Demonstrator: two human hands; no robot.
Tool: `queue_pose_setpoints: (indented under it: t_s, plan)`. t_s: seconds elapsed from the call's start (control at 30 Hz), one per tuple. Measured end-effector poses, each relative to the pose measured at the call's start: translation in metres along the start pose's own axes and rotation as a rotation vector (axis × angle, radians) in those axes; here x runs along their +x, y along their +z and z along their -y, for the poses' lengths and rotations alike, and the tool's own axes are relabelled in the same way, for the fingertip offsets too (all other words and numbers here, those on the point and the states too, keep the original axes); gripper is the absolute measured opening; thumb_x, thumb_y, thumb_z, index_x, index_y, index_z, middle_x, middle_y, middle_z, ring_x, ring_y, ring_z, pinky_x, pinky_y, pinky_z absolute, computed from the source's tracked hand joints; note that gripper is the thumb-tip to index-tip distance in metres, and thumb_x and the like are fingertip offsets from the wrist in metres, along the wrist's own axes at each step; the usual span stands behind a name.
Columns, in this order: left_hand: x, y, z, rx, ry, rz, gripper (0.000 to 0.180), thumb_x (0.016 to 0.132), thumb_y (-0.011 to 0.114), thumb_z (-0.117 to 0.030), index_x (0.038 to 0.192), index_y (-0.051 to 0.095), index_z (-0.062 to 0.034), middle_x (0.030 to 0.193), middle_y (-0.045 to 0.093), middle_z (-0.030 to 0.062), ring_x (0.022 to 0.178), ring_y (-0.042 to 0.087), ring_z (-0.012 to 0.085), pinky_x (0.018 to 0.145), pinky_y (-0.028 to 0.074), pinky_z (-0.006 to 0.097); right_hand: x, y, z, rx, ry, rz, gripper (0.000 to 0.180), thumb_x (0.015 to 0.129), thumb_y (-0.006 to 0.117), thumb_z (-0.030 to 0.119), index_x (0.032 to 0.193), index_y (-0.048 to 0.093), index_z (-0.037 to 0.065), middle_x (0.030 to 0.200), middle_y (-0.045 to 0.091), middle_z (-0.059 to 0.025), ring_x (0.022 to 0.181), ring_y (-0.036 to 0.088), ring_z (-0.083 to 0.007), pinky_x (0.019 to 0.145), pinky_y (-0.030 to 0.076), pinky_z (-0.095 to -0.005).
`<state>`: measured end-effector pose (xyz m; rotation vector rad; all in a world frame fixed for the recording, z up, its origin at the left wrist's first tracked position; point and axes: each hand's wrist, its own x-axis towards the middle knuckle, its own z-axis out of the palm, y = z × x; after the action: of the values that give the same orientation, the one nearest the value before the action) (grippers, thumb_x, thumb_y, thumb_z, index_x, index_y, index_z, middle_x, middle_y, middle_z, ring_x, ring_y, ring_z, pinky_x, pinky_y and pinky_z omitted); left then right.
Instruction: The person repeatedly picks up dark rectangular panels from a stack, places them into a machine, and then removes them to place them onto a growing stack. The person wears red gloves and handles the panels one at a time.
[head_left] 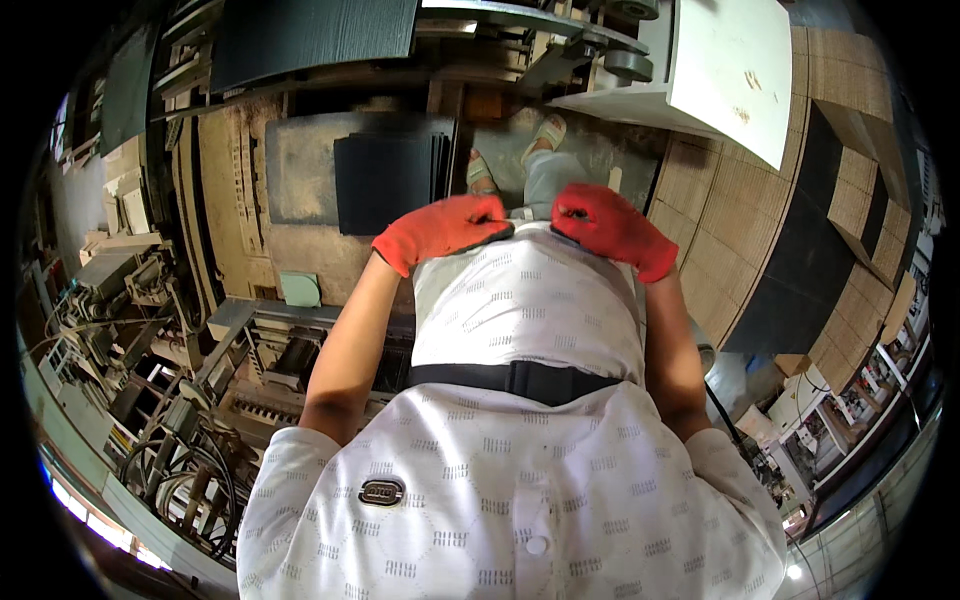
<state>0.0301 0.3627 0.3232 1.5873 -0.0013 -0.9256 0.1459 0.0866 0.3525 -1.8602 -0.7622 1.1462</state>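
Note:
Red gloves with dark palms cover both of my hands. My left hand (pixel 440 232) is closed at the left side of the lower edge of my white patterned shirt (pixel 520 310), its fingertips curled against the cloth. Opposite it, my right hand (pixel 612 228) is curled closed on the same hem, thumb and fingers together. A short stretch of hem spans the gap between the hands. Across the shirt runs a black strap (pixel 515 382). Just beyond my left hand lies a stack of dark panels (pixel 388 180).
A large dark wood-grain panel (pixel 310 42) rests at the far left. At the far right stands a white board (pixel 735 75) beside metal rollers (pixel 628 66). Stacked brown boards (pixel 715 215) fill the right side. Machinery with cables (pixel 190 450) occupies the left.

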Motion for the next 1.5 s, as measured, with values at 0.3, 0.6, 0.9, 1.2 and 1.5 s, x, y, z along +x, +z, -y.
queue_pose_setpoints:
  t_s: [0.3,0.6,0.9,1.2,1.5]
  plan:
    - [-0.11,-0.032,-0.109,-0.279,0.485,0.598,0.008,0.101,0.065,-0.012,0.101,0.065,-0.0041,0.084,0.066,0.0022,0.079,0.063,0.0087,0.064,0.047,0.028,-0.028,-0.052,0.141,0.33,-0.517,0.685,0.02,0.097,0.073,0.027,0.093,0.07,0.008,0.086,0.069,-0.0066,0.081,0.067,-0.0265,0.071,0.05,-0.0376]
    - [-0.061,-0.009,-0.092,0.386,0.202,-0.361,0.018,0.091,0.07,-0.016,0.106,0.072,-0.006,0.102,0.068,0.0105,0.088,0.069,0.0263,0.077,0.054,0.037,-0.029,-0.047,0.16,0.235,-0.517,0.816,0.022,0.093,0.073,0.031,0.09,0.073,0.01,0.086,0.071,-0.0035,0.082,0.067,-0.0281,0.074,0.051,-0.0391]
    - [-0.013,-0.026,-0.063,0.323,0.334,-0.153,0.022,0.094,0.069,-0.021,0.109,0.075,-0.007,0.109,0.069,0.0106,0.104,0.064,0.0328,0.092,0.052,0.041,-0.031,-0.045,0.153,0.239,-0.554,0.708,0.02,0.091,0.075,0.031,0.09,0.073,0.011,0.084,0.071,-0.0021,0.08,0.067,-0.0279,0.073,0.051,-0.0391]
    - [0.004,-0.025,-0.051,0.262,0.314,-0.094,0.019,0.093,0.067,-0.018,0.108,0.076,-0.0115,0.107,0.069,0.0076,0.098,0.066,0.0279,0.088,0.052,0.038,-0.03,-0.05,0.148,0.268,-0.557,0.55,0.018,0.09,0.075,0.028,0.087,0.073,0.011,0.081,0.07,-0.0018,0.078,0.067,-0.0272,0.07,0.05,-0.0396]
    - [-0.018,-0.031,-0.043,-0.141,0.099,-0.002,0.024,0.103,0.063,-0.019,0.123,0.067,-0.0066,0.114,0.068,0.0032,0.108,0.062,0.0154,0.093,0.049,0.031,0.048,-0.02,-0.004,-0.186,0.211,0.015,0.022,0.091,0.069,0.021,0.088,0.062,0.0,0.075,0.06,-0.0125,0.068,0.056,-0.0174,0.063,0.045,-0.0349]
